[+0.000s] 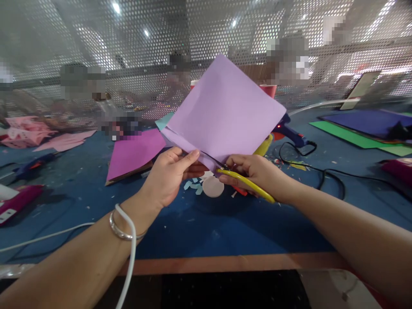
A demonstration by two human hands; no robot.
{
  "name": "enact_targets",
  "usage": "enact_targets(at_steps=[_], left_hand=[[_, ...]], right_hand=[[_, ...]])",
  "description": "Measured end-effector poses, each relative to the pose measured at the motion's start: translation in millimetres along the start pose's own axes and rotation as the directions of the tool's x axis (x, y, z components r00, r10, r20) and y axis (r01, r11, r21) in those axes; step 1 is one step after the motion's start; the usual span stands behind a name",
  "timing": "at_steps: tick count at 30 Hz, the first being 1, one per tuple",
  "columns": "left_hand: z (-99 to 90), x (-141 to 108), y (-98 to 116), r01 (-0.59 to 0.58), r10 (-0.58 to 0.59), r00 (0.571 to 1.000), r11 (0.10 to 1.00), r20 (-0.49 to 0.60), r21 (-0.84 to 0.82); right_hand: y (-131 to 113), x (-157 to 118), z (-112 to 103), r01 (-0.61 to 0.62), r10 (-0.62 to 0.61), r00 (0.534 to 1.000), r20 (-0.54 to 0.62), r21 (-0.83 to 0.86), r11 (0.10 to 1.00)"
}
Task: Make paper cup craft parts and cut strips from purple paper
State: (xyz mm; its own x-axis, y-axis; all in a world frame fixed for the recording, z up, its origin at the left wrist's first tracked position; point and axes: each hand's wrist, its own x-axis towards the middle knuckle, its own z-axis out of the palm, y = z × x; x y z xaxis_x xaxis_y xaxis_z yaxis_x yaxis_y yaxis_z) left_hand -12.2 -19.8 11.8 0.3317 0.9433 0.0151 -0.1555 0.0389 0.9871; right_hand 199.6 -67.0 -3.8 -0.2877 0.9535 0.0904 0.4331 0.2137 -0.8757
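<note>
A light purple sheet of paper (228, 107) is held up in the air, one corner pointing upward. My left hand (175, 171) pinches its lower left edge between thumb and fingers. Yellow-handled scissors (246, 182) sit in my right hand (257, 169), fingers closed around the handles. Their dark blades lie along the lower edge of the sheet, close to my left thumb, with a strip of paper on the near side. Below the hands, a pale round disc (213, 187) and light blue paper scraps (193, 186) rest on the blue table.
Magenta paper (137, 152) lies left of my hands. A blue glue gun (291, 133) with a black cord (322, 171) is at right, near blue and green sheets (344, 133). Another glue gun (34, 165) is at left. A perforated metal screen (144, 51) stands behind.
</note>
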Motion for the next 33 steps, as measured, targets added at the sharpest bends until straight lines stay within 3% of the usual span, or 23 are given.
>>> enact_targets(at_steps=[9,23,33], left_hand=[[5.8,-3.2,-4.6,-0.015,0.015,0.998,1.0,0.058,0.011],[9.4,-6.0,-6.2,0.02,-0.02,0.999,1.0,0.035,-0.003],[11.3,-7.4,-4.2,0.077,-0.078,0.995,0.997,0.065,0.027]], right_hand=[[-3.1,0.7,-0.7,-0.003,0.002,1.0,0.027,0.035,0.999],[1.3,0.6,2.0,0.002,-0.002,1.0,0.006,0.02,1.0],[-0.5,0.8,1.6,0.035,-0.038,0.999,-0.035,-0.101,0.994]])
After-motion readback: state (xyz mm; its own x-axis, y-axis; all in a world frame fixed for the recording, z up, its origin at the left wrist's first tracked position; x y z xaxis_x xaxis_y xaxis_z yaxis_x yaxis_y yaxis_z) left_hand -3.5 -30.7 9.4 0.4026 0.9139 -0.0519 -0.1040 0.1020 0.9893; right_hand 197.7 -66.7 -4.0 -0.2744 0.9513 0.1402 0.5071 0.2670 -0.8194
